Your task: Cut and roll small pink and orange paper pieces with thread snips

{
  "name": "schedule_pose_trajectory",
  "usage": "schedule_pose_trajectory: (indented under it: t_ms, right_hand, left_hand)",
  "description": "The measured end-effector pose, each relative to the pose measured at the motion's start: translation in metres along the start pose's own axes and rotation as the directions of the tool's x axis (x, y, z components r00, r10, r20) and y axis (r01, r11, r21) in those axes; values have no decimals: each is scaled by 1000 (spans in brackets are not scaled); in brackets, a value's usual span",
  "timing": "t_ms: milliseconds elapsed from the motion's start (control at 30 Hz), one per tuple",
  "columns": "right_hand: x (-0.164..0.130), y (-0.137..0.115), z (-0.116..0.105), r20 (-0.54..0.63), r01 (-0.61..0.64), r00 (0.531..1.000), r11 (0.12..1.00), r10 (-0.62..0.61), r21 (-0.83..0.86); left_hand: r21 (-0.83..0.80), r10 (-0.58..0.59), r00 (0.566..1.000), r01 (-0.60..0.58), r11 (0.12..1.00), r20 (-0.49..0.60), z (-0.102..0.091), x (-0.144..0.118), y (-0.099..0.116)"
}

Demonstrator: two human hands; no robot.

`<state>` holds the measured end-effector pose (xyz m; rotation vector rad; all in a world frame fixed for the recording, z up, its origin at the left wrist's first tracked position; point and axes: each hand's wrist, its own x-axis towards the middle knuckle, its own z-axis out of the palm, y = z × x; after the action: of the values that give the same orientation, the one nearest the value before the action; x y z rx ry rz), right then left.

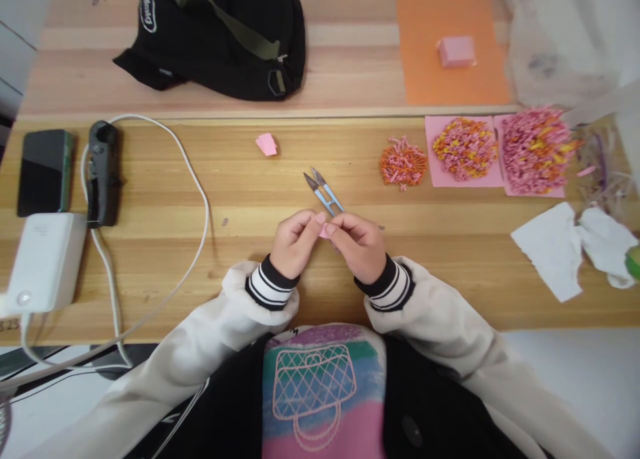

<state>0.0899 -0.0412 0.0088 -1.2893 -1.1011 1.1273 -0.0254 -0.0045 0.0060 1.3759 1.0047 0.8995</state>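
Between my fingertips is a small piece of pink paper [324, 232], pinched from both sides over the table's front half. My left hand [295, 241] is closed on its left end, and my right hand [361, 244] is closed on its right end. Just beyond the hands lie thread snips [323, 191] with blue handles, blades pointing away and their rear end partly hidden. A little stack of pink paper pieces [267, 144] rests farther back to the left. Off to the right sits a loose heap of orange and pink rolled bits [403, 164].
Two pink sheets carry heaps of rolled bits [465, 148] at right. Behind them, a pink block [457, 51] lies on an orange sheet [420, 59]. White tissues [550, 249] are at far right. A black bag [225, 39], white cable [197, 179], power bank [47, 262] and phone [44, 172] occupy the left.
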Motion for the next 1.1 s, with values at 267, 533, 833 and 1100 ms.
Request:
schedule_pose_trajectory:
  t_ms: [267,533,833,1100]
  right_hand:
    - [-1,0,0,14,16,1000,1000,-16,8]
    - [-2,1,0,25,7,1000,1000,-7,13]
    - [-1,-6,2,27,-11,1000,996,8,94]
    - [-1,-2,1,27,21,999,997,-23,74]
  left_hand:
    - [-21,35,999,-35,999,15,0,0,0]
    - [-67,12,1000,-10,998,25,1,0,1]
    - [-269,-64,995,84,960,82,2,1,-8]
    - [-164,-59,995,71,984,75,2,-1,-2]
